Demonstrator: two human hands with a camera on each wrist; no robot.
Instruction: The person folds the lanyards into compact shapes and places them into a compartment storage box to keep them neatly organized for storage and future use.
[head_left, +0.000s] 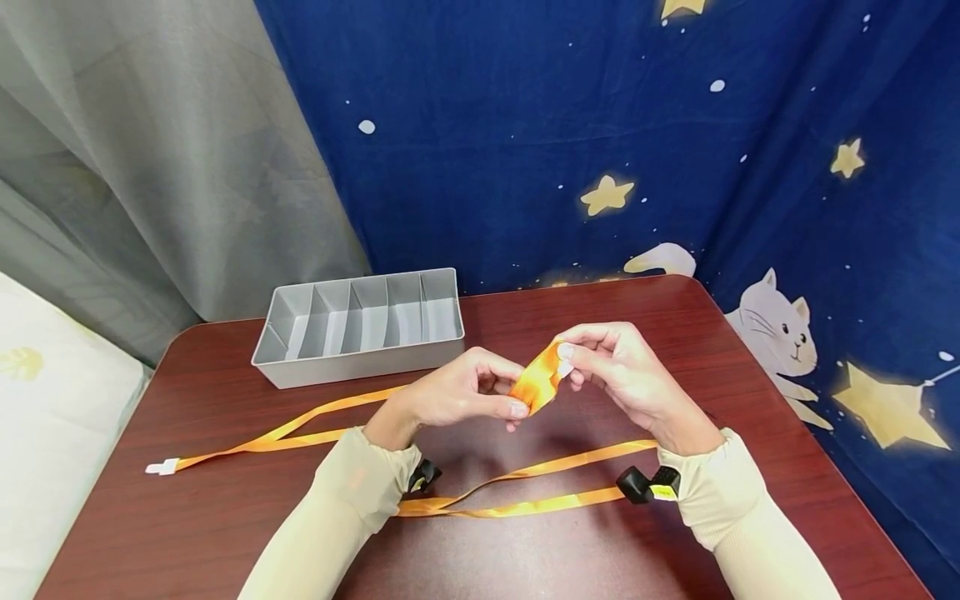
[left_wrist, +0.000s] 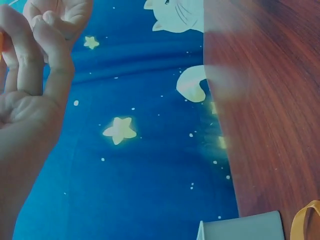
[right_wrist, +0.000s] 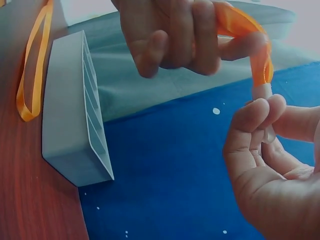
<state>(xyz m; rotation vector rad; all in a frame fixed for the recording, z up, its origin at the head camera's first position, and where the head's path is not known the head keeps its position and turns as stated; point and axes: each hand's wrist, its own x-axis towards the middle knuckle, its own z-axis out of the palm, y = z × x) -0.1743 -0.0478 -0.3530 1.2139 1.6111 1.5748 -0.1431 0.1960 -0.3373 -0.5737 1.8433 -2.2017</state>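
Observation:
Both hands are raised over the table, holding a folded orange lanyard (head_left: 537, 382) between them. My left hand (head_left: 453, 393) pinches the folded ribbon between thumb and fingers. With thumb and fingertips, my right hand (head_left: 626, 377) grips the lanyard's white clip (right_wrist: 261, 92), partly covered by those fingers. A second orange lanyard (head_left: 315, 413) lies on the table at the left, its white clip (head_left: 162, 467) pointing left. Nearer the body, a third orange lanyard (head_left: 536, 507) lies stretched sideways; the sleeves and wrist cameras hide its ends.
A grey divided tray (head_left: 375, 365) stands at the back left of the dark red table (head_left: 217, 542), behind the left hand. Its compartments lie in a row. Behind the table hang a grey curtain (head_left: 172, 150) and a blue starry curtain (head_left: 480, 167).

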